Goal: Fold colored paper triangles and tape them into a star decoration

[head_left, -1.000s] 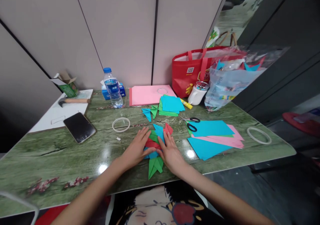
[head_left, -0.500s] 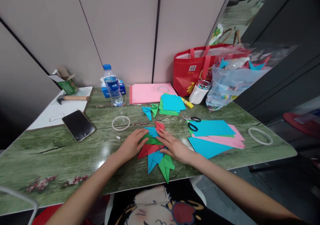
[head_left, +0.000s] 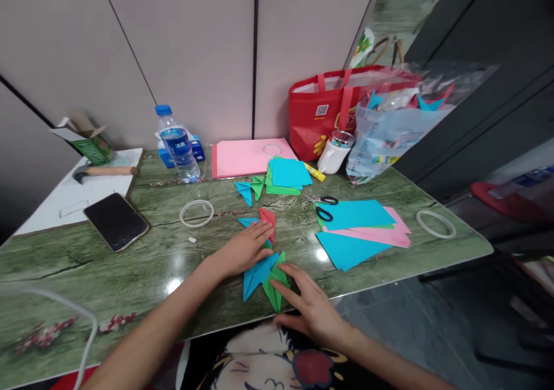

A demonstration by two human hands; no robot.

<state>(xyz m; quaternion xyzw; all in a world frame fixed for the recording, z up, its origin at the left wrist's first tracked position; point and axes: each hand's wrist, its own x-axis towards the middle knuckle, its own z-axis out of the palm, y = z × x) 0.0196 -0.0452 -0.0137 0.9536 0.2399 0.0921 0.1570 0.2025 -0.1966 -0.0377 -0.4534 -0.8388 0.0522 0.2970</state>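
At the near edge of the tabletop point(head_left: 147, 274), a person's right hand point(head_left: 318, 312) is spreading its grip wide, its fingertips meeting a folded green piece point(head_left: 276, 289), apparently to guide its edge. Just beside it, a folded blue piece point(head_left: 258, 272) is lying against the green, their edges overlapping. The left hand point(head_left: 244, 252) is lying low over the papers with its grip loosely open, pinching nothing that shows, and seems to be steadying them against sliding; what its palm is covering, the view is not telling. Beyond its fingers, a folded red piece point(head_left: 267, 220) is pointing away from the person.

Farther out, scissors point(head_left: 318, 200) are resting partly on blue sheets point(head_left: 359, 216), probably within easy reach of the right hand. A phone point(head_left: 116, 221) is lying well apart on the left, leaving the papers uncrowded. Toward the back, a square stack point(head_left: 289, 172) is sitting beside a glue stick point(head_left: 314, 172), likely keeping supplies together, while a bottle point(head_left: 178, 150), a mug point(head_left: 332, 158) and a red bag point(head_left: 307, 119) are standing near the wall, out of the hands' way.
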